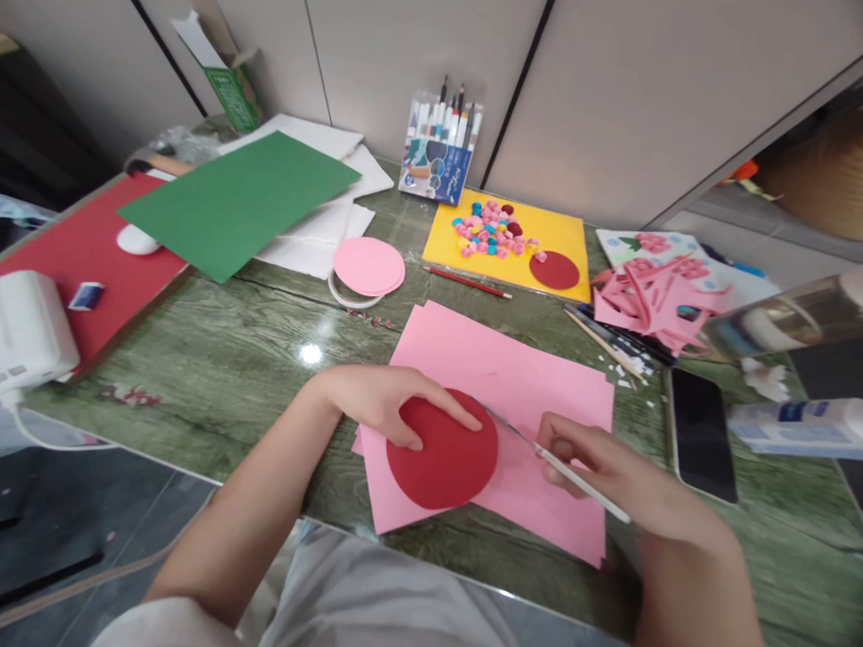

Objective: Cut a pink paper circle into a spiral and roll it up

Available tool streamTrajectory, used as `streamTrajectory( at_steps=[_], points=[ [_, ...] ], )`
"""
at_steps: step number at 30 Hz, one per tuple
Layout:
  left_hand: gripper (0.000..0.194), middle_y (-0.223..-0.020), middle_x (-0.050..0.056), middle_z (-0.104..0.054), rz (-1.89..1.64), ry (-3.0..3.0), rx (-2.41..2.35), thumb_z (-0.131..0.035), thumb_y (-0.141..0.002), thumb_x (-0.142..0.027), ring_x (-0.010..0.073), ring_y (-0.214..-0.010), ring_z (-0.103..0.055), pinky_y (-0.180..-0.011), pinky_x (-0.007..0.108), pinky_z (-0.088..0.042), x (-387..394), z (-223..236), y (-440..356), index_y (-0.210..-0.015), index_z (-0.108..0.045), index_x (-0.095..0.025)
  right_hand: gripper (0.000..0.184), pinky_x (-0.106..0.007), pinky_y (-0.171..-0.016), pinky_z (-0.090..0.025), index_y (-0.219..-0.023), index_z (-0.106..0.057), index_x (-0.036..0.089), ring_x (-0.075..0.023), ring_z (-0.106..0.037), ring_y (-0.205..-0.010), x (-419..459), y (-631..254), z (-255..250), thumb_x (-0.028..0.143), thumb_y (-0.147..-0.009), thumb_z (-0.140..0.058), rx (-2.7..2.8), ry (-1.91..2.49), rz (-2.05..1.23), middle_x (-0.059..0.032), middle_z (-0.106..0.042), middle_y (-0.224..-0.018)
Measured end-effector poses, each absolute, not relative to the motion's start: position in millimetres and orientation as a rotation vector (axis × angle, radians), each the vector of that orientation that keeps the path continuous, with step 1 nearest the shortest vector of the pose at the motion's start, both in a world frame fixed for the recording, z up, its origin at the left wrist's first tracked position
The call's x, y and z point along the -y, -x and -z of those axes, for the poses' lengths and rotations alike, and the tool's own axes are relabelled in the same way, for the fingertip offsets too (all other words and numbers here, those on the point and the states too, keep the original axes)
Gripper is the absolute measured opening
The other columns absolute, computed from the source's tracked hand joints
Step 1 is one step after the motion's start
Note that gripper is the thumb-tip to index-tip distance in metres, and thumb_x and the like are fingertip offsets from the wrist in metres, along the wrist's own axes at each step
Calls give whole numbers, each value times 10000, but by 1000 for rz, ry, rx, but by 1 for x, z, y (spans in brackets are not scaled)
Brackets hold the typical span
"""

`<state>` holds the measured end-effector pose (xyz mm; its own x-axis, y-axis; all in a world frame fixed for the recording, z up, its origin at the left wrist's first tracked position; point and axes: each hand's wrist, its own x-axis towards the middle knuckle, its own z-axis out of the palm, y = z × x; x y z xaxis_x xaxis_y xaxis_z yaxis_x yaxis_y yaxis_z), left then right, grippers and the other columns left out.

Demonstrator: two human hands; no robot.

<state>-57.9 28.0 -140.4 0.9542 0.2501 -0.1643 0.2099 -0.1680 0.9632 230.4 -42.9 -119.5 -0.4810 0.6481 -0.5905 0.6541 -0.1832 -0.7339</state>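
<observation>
A red paper circle (447, 469) lies on a stack of pink paper sheets (518, 368) at the table's front edge. Thumb and forefinger spread apart, my left hand (392, 400) presses on the circle's upper left part. My right hand (584, 455), fingers closed, grips a slim craft knife (582, 481) with a white handle and a thin grey metal front. The knife slants up to the left, its tip at the circle's upper right edge. I cannot tell whether the tip touches the paper.
Behind the sheets are pink paper circles (368, 265), a red pencil (468, 283) and yellow paper (446, 233) bearing small coloured balls. Pink scraps (657, 306), a phone (702, 434) and a bottle (803, 428) stand or lie right. Green paper (239, 203) and a white charger (21, 328) are left.
</observation>
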Motion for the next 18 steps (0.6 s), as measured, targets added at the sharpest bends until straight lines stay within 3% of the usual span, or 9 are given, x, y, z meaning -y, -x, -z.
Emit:
streamTrajectory(
  at_steps=[18],
  points=[
    [639,-1322,-2,-562,2,-1731,-328,-590,-695,-81,184,-1080,-589,-810,179,-461,-28,142,55,-1302,-522,-268,230,-243,-577,-290,-738,-393,202,-113,-368,-609,41,-227,120,347,-877,-505,-2015,-1572,1797,49,-460,-633]
  ],
)
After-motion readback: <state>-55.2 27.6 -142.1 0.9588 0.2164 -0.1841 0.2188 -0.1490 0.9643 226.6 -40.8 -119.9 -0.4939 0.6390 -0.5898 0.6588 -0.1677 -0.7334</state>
